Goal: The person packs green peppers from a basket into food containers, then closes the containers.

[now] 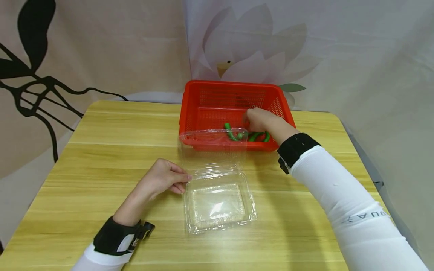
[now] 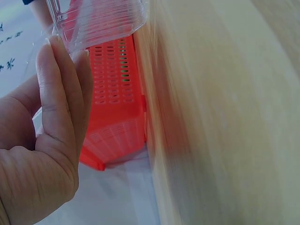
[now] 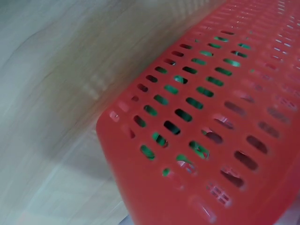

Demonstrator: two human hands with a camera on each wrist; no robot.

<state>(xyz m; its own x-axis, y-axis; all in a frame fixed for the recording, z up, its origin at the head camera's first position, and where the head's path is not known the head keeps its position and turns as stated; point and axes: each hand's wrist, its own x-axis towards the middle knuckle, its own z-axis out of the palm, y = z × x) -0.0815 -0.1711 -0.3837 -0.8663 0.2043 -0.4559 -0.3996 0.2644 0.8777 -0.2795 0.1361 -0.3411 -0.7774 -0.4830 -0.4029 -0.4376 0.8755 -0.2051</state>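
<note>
A clear plastic clamshell box (image 1: 222,226) lies on the table with its lid (image 1: 213,156) folded back, the lid's far edge overlapping the basket's near wall. My left hand (image 1: 162,177) pinches the box's left edge near the hinge between thumb and fingers. My right hand (image 1: 262,119) reaches down inside a red plastic basket (image 1: 234,84); its fingertips are hidden, so whether they hold anything does not show. Several curved green chili peppers (image 1: 229,132) lie in the basket, beside and below that hand. In the right wrist view, green shows through the slots of the basket wall (image 3: 140,187).
The light wooden table (image 1: 112,150) carries the box and the basket, which stands at its back edge. Behind hangs a printed cloth (image 1: 135,45) with flower and leaf shapes. Both wrists wear black straps (image 1: 112,237) over white sleeves (image 1: 342,199).
</note>
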